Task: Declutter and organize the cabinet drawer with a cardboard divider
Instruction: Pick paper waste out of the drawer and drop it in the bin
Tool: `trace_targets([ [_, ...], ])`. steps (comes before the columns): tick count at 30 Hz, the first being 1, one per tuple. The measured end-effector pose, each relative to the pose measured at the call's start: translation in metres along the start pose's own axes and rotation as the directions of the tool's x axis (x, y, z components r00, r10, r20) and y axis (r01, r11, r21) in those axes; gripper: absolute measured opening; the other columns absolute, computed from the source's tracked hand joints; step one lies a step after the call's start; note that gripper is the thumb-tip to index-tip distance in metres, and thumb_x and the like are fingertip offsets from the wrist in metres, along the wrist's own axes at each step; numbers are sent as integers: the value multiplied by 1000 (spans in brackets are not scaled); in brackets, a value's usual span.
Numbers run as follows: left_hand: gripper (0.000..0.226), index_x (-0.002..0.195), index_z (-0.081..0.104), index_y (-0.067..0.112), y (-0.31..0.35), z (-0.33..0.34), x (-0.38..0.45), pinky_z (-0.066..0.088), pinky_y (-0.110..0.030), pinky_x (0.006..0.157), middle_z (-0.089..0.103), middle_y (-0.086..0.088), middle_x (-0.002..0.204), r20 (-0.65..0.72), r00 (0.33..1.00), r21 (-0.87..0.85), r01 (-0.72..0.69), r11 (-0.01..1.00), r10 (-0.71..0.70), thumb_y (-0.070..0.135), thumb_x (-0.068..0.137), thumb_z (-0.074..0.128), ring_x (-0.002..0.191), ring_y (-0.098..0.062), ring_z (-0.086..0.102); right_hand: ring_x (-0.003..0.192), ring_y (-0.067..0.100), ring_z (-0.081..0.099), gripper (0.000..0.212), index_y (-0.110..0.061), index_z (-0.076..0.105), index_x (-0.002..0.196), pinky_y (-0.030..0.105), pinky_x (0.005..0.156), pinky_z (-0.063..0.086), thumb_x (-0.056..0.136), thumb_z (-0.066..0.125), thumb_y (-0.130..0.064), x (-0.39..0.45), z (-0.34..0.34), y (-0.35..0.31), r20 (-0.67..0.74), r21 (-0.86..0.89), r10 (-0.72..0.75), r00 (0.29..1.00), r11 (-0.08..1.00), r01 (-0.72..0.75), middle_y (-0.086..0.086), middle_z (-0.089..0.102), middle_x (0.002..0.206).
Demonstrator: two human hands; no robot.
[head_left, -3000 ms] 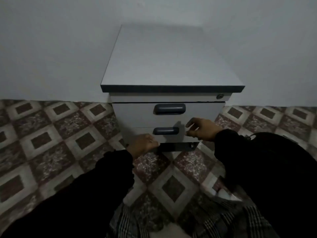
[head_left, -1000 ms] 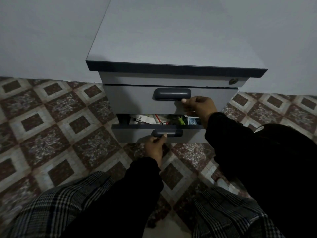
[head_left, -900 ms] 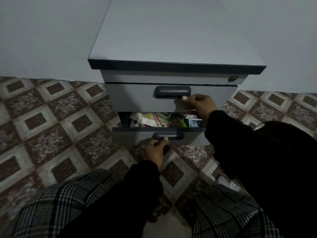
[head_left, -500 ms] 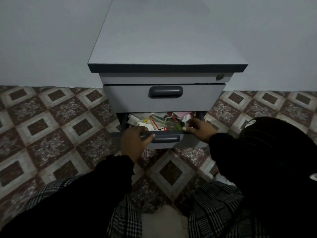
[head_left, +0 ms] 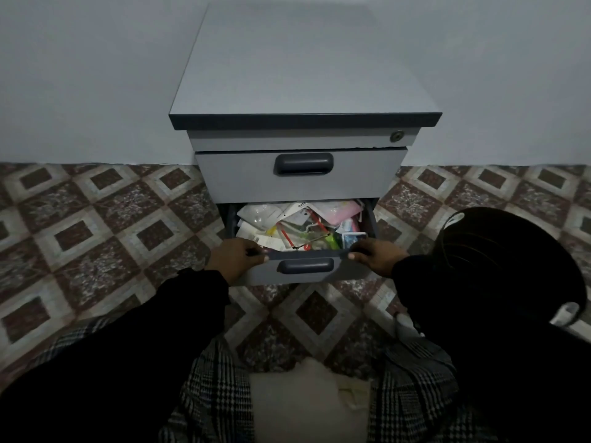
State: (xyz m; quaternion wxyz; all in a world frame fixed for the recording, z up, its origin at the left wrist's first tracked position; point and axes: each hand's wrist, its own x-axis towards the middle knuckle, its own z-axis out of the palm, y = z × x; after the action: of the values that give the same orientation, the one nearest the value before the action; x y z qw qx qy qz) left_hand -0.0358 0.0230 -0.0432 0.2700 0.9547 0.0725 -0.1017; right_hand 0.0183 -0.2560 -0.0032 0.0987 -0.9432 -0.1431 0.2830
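Both hands have shifted to the top front edge of the lower drawer (head_left: pixel 303 273), which now stands pulled further out of the cabinet (head_left: pixel 303 75) than half a second ago, showing more of its contents. The left hand (head_left: pixel 235 259) grips the drawer's front lip near its left corner, fingers curled over the edge and thumb pointing inward along it. The right hand (head_left: pixel 375 255) holds the same lip near the right corner in a mirrored pose, fingers hooked over the top and knuckles raised. Both forearms reach forward in black sleeves, the left (head_left: pixel 144 346) coming in from the lower left, the right (head_left: pixel 479 298) from the lower right.

Between the hands sits the drawer's dark handle (head_left: pixel 306 266), untouched. Inside the drawer lies a jumble of clutter (head_left: pixel 297 225): white packets, a pink item at the back right, red and green bits near the middle, something blue at the right. The upper drawer (head_left: pixel 300 177) is closed, with a lock (head_left: pixel 397 135) above its right end. The cabinet stands against a pale wall (head_left: pixel 80 75) on a patterned tile floor (head_left: pixel 96 235). Plaid trousers (head_left: pixel 217 394) show at the bottom.
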Motion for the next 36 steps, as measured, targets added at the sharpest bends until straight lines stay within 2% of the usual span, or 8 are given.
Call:
trace_targets([
  [5,21,92,73,5,3,-2,-20,34,-13,59,70,-9,96,134,991,12,-18,1000,17,25,86,67,83,-15,57,118,28,51,36,-23,54,128,39,98,43,98,40,-38,-20,14,6,27,-117,41,999,992,-37,7,52,133],
  [10,20,93,75,8,5,-2,-44,40,-23,74,72,-7,99,206,979,62,-11,998,-2,24,81,72,94,-19,63,119,28,49,42,-15,54,128,32,96,39,98,38,-41,-44,22,-2,92,-141,97,991,986,-84,12,53,131],
  [14,20,95,75,10,6,3,-58,36,-16,64,72,-4,102,234,972,86,-4,996,-16,24,80,72,97,-16,63,121,28,47,47,-11,53,128,30,96,37,99,36,-43,-59,27,-7,135,-125,126,983,986,-109,14,51,132],
  [18,19,95,75,11,9,4,-66,34,-14,69,72,-3,103,247,968,110,3,994,-31,22,80,72,99,-15,62,122,30,47,52,-7,52,130,31,98,37,99,32,-45,-70,31,-12,125,-119,157,980,983,-142,16,50,134],
  [25,19,93,75,11,8,8,-79,35,-5,53,72,-2,98,323,945,106,17,994,-51,21,77,75,83,-5,57,125,29,45,55,-8,51,132,30,100,35,98,32,-47,-83,41,-10,169,-86,190,967,980,-178,13,48,138],
  [29,18,92,75,12,5,10,-84,40,-11,62,70,2,90,362,929,112,37,993,-75,21,76,76,74,-2,56,128,28,43,54,-10,48,135,29,101,34,98,31,-46,-90,46,-12,177,-87,204,963,978,-191,12,45,141],
  [32,20,94,75,12,5,12,-86,42,-14,70,72,-2,96,371,926,133,12,991,-61,20,75,76,82,-5,58,129,27,42,55,-7,46,135,29,101,33,99,29,-45,-94,49,-13,180,-83,194,964,980,-182,13,44,142],
  [36,20,94,75,10,3,13,-88,39,-8,64,73,-6,99,396,917,114,5,993,-50,16,75,77,72,-3,56,129,27,42,57,-8,45,136,28,101,33,99,28,-48,-99,52,-16,177,-113,202,963,976,-184,14,43,142],
])
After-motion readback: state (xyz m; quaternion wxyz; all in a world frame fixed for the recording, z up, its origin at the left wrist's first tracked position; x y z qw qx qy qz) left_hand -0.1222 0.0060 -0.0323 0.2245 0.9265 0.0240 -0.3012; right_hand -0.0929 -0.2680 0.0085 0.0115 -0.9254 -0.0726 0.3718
